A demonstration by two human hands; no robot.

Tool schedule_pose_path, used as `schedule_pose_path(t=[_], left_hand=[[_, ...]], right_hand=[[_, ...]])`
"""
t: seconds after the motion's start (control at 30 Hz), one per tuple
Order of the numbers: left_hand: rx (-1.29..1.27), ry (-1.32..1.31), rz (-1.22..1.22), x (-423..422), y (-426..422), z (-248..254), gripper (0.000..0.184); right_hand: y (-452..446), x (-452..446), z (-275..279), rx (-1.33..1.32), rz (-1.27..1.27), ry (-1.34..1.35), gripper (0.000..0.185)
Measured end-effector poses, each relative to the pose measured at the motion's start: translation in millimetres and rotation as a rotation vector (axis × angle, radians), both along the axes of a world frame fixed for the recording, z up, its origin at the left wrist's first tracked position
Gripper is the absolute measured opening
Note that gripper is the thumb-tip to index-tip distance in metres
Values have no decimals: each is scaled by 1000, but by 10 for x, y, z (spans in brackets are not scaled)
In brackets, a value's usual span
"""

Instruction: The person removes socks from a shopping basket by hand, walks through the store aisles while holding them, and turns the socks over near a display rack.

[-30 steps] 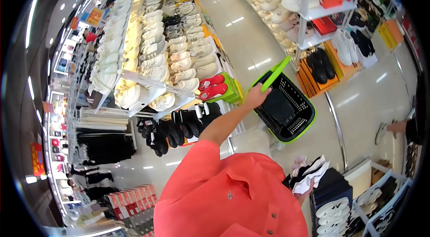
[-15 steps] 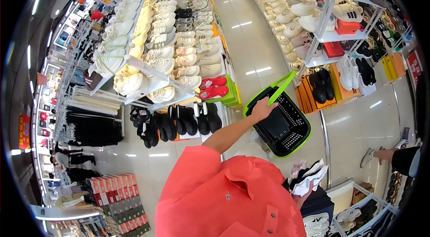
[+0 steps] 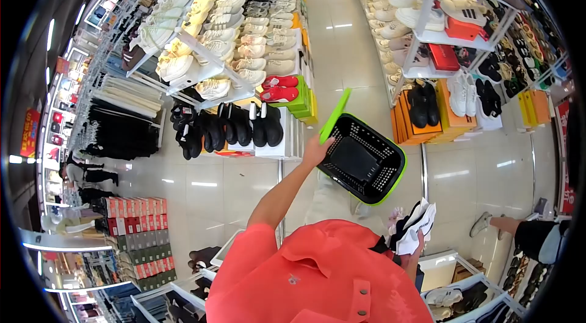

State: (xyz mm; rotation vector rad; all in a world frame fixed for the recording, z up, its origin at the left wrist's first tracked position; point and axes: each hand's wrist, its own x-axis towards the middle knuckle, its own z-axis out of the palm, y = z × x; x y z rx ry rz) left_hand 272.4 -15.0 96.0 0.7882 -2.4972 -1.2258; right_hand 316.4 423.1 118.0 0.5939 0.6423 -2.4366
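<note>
Coral short-sleeved shirt (image 3: 259,289), collar (image 3: 314,251), dark buttons (image 3: 362,292)

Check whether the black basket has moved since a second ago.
Yes: the black basket has shifted leftward in view, away from the orange shoe boxes on the right; the gap between them has widened.

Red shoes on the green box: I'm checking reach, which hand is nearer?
Left. The left hand, on the handle, is below and right of the red shoes; the right hand, holding cloth, is farther that way.
</note>
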Motion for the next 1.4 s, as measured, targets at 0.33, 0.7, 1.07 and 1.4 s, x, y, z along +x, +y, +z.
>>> schedule_pose_path(t=[0.33, 0.7, 1.07, 1.4], left_hand=[[354, -128, 449, 1441, 278, 212, 28], [752, 81, 927, 3886, 1022, -578, 38], [893, 199, 1066, 4723, 1441, -615, 38], [812, 186, 1263, 5059, 1696, -73, 36]], right_hand=[[402, 209, -151, -6, 158, -118, 55], [199, 619, 138, 244, 401, -169, 42], [304, 1028, 350, 256, 454, -170, 37], [322, 1200, 307, 307, 520, -184, 39]])
